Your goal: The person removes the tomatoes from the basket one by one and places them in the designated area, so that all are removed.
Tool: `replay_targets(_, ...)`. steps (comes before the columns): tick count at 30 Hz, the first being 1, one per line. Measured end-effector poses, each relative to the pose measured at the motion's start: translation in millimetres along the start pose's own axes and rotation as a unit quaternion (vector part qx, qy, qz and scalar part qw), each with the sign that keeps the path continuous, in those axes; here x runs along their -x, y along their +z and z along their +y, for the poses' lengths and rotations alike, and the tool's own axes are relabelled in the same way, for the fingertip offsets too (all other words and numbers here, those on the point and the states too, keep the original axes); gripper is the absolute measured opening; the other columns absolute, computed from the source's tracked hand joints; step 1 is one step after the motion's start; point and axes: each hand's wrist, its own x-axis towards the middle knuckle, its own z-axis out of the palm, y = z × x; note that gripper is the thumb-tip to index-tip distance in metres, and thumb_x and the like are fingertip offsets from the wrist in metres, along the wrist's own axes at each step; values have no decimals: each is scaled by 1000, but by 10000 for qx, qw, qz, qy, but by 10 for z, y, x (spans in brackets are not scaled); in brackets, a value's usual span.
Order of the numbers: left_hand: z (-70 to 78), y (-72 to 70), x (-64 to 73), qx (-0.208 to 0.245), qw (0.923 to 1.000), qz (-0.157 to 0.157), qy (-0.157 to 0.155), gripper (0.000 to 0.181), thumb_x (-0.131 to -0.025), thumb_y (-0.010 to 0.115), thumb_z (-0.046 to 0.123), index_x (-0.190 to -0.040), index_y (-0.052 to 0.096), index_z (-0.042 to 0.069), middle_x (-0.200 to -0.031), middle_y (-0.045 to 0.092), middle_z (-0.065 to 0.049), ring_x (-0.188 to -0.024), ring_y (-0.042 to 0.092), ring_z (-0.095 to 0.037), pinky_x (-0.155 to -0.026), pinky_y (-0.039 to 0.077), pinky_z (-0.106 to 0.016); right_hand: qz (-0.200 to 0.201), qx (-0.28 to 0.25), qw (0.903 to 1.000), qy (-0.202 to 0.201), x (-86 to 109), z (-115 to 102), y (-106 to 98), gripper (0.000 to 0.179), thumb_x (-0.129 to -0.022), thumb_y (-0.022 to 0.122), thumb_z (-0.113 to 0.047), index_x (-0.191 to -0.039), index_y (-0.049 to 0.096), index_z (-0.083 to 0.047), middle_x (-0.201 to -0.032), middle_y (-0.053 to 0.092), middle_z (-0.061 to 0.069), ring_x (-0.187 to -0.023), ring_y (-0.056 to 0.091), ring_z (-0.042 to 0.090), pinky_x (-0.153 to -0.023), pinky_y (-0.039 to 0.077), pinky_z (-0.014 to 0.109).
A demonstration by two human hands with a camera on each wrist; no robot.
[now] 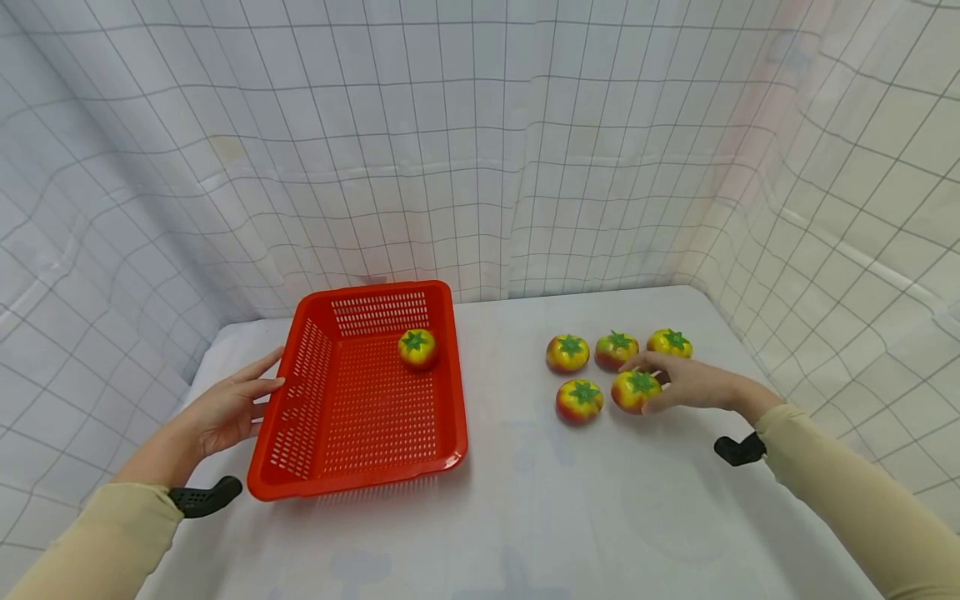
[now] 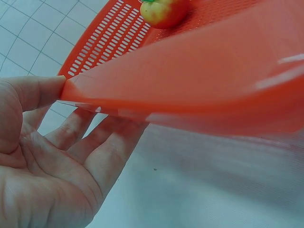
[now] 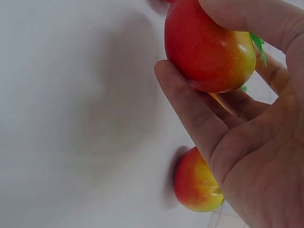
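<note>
My left hand (image 1: 228,412) pinches the left rim of a red plastic basket (image 1: 360,485), thumb on the rim and the other fingers beneath its outer side, as the left wrist view shows. One red-and-yellow tomato (image 1: 417,350) with a green leafy top sits inside, near the basket's right wall. On the right, my right hand (image 1: 686,385) grips another such tomato (image 3: 209,52) between thumb and fingers. Whether it touches the table is hard to tell. In the right wrist view, a second tomato (image 3: 197,180) lies on the table below the hand.
More tomatoes lie round the right hand: one tomato (image 1: 579,402) to its left, and a back row with a left tomato (image 1: 567,354), a middle tomato (image 1: 617,350) and a right tomato (image 1: 670,342). White gridded curtains (image 1: 480,150) surround the white table (image 1: 525,517).
</note>
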Motion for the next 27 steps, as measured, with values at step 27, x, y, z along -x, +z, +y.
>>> replay_targets(27,-2,-10,-26,-49,10000,-1,9,74,-109,50,27,-165,2,35,-121,67,10,-105,69,-20,-89,58,-45,43,-141,9996,242,-43,171,130,60,-86,82,-30,-139,54,-25,-142,47,13,-130,43,35,-107,37,63)
